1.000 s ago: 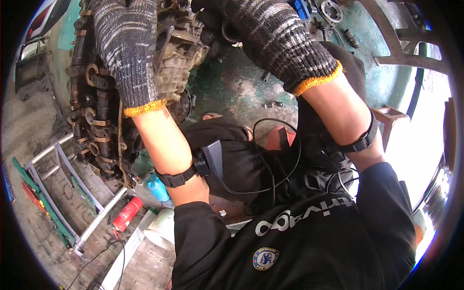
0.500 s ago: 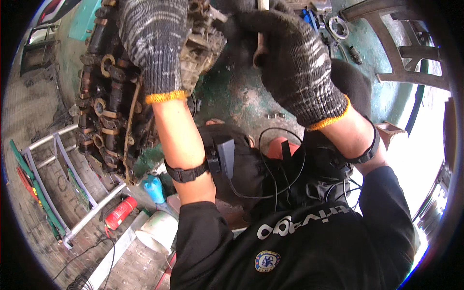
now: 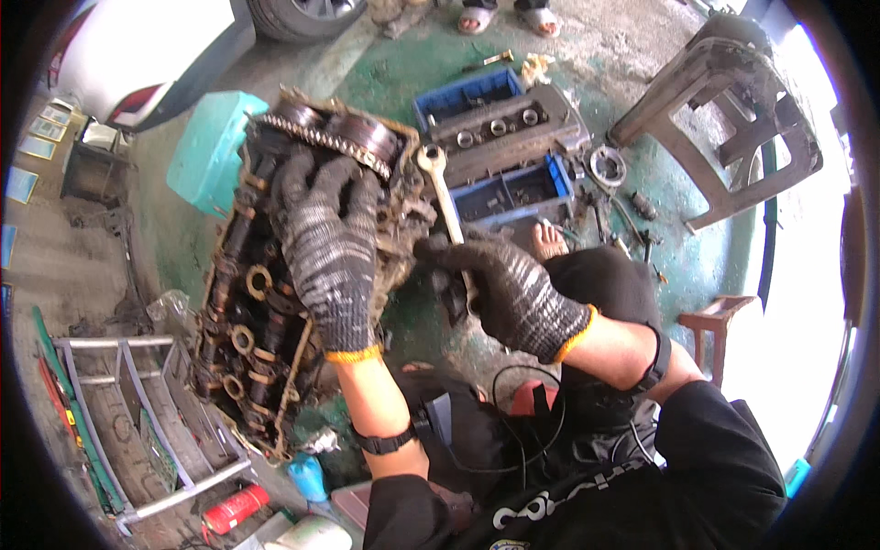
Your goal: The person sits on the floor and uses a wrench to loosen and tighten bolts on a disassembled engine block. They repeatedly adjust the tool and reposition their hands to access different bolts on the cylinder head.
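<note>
My gloved left hand (image 3: 327,252) rests on an oily cylinder head (image 3: 234,316) with camshafts, its fingers apart and bent just below the timing chain (image 3: 321,139) and two sprockets (image 3: 359,131). My gloved right hand (image 3: 513,302) grips a long combination wrench (image 3: 443,194) at the right side of the engine, its ring end pointing up toward the sprockets. Beyond the wrench lie a grimy valve cover (image 3: 541,133) and two blue parts trays (image 3: 513,203), one holding small parts. A teal plastic case (image 3: 206,156) stands left of the engine.
Another person's slippered feet (image 3: 477,20) are at the top, near a white car (image 3: 128,55). A plastic stool (image 3: 713,119) stands at right, with scattered parts (image 3: 642,206) beside it. A ladder (image 3: 147,422), red extinguisher (image 3: 235,507) and blue bottle (image 3: 307,477) lie at lower left.
The view has tilted up, showing more floor, the car and the feet. The wrench now shows fully in my right hand, raised beside the engine. My left hand stays on the engine.
</note>
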### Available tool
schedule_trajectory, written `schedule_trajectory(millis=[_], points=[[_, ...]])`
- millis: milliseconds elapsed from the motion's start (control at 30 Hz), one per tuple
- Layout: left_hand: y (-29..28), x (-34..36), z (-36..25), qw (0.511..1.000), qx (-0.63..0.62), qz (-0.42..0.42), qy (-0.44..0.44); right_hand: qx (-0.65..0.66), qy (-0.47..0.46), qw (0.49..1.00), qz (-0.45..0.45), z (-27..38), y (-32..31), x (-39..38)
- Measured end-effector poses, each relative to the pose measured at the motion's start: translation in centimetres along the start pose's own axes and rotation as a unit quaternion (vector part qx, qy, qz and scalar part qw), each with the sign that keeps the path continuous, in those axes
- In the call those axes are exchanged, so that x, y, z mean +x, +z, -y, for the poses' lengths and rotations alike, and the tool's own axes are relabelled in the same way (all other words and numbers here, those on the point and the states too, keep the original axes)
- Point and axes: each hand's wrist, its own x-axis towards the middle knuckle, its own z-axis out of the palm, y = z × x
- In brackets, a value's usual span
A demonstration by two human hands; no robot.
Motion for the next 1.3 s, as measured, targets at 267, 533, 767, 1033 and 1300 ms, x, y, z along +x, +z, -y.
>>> schedule_trajectory(millis=[267,533,767,1033,1300], points=[[-1.5,-0.7,-2.6,0.998,0.032,0.002,-0.049,0.534,0.272,0.797,-0.076,3.9,0.0,-0.6],[-2.8,-1.3,-1.1,0.993,0.113,-0.014,0.004,0.184,0.011,0.982,0.033,4.0,-1.0,-3.6],[-1.8,0.1,-0.6,0.993,0.121,-0.004,0.004,-0.057,0.047,0.997,0.023,3.7,-2.0,-2.6],[-3.6,0.0,-2.7,0.993,0.113,0.015,-0.023,-0.097,0.040,0.991,0.084,1.3,-1.6,-1.9],[-3.4,-0.4,-2.0,0.990,0.134,-0.001,0.035,-0.194,-0.036,0.977,0.077,0.4,-1.1,-2.1]])
